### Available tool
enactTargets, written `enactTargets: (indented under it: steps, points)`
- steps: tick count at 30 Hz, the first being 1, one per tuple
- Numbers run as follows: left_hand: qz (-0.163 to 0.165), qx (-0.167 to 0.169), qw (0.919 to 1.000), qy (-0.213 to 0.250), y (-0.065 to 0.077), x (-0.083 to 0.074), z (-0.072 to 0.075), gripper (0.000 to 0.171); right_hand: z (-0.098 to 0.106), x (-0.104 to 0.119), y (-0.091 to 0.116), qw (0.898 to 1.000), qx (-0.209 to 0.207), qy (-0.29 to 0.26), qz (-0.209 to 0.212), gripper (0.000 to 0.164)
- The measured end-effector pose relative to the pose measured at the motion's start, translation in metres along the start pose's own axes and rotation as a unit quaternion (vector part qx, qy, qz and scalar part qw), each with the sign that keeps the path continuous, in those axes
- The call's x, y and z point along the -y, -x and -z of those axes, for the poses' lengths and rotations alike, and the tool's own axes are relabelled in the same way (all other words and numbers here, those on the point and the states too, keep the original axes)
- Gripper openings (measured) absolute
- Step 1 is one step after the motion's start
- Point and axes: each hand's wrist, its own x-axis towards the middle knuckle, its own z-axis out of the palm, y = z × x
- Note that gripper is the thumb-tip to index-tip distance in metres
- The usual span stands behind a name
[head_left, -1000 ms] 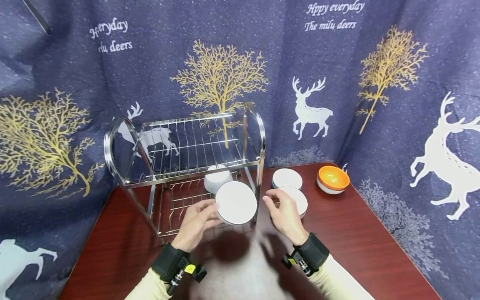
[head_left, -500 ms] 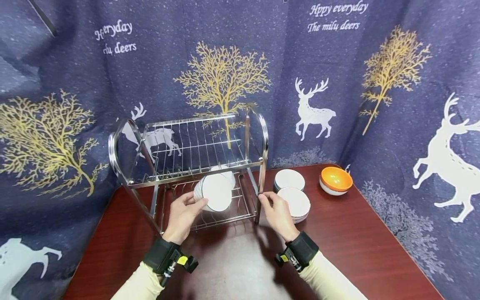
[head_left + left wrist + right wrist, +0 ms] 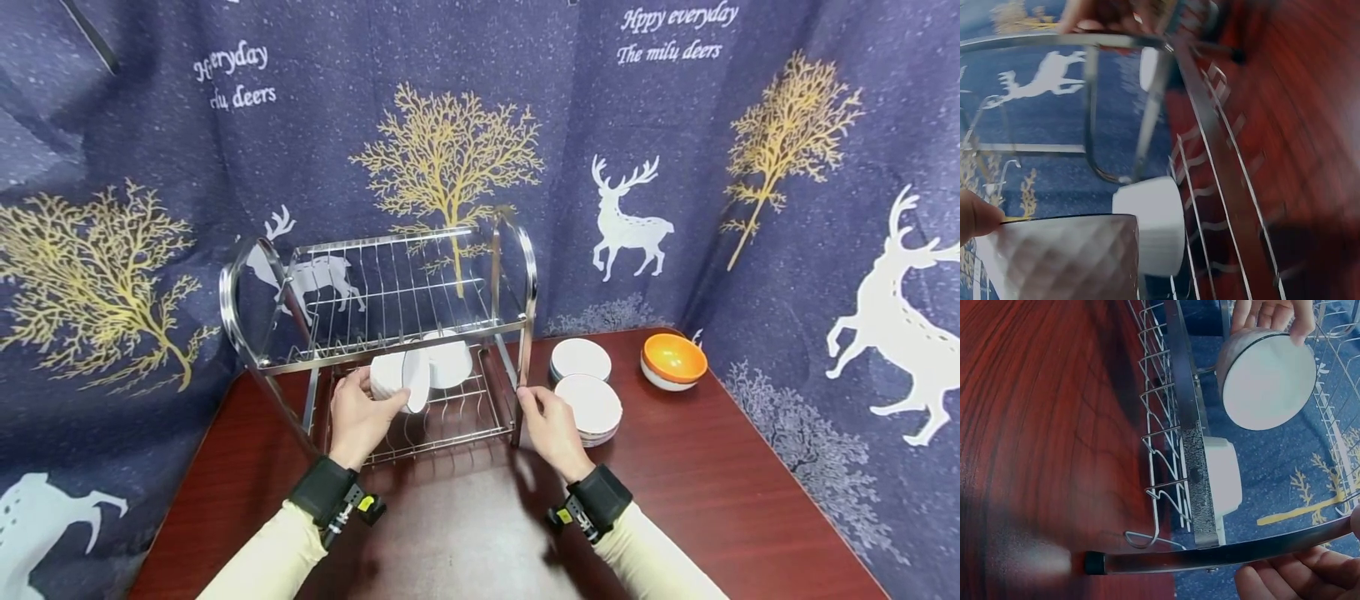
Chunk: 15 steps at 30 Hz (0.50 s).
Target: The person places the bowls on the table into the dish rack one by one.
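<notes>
My left hand (image 3: 358,423) holds a white bowl (image 3: 392,377) with a thin dark rim, fingers behind it and thumb at its rim. The bowl is tipped on its side, its mouth facing right, above the lower tier of a chrome two-tier dish rack (image 3: 315,362). Its dimpled outer wall shows in the left wrist view. Just right of it, another white bowl (image 3: 450,363) sits on the lower tier. My right hand (image 3: 555,432) grips the rack's front right post, with thumb and fingers around the bar (image 3: 1260,549) in the right wrist view.
Two stacks of white bowls, a rear stack (image 3: 581,360) and a front stack (image 3: 589,407), stand right of the rack. Farther right is an orange bowl (image 3: 675,358) on a white one. A dark patterned curtain (image 3: 570,208) hangs behind the reddish-brown table (image 3: 720,517).
My left hand has carried the bowl left and into the rack's lower level, turning it from facing me onto its side. My right hand has moved from beside the bowl stacks to the rack's post.
</notes>
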Motion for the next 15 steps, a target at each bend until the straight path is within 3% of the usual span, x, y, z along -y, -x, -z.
enactTargets:
  steps: [6, 12, 15]
  points:
    - [-0.056, -0.008, 0.9951, -0.082, -0.010, -0.004, -0.003, 0.069, 0.001, -0.001, 0.001, 1.000, 0.000, -0.001, -0.006, 0.026]
    - [-0.140, -0.004, 0.9798, -0.143, -0.019, -0.003, -0.007, 0.059, -0.002, -0.002, 0.002, 1.000, -0.004, -0.002, 0.001, 0.026]
    - [-0.143, -0.011, 0.9780, -0.152, -0.023, -0.001, -0.009, 0.057, -0.004, -0.004, 0.004, 1.000, -0.002, -0.001, 0.003, 0.026]
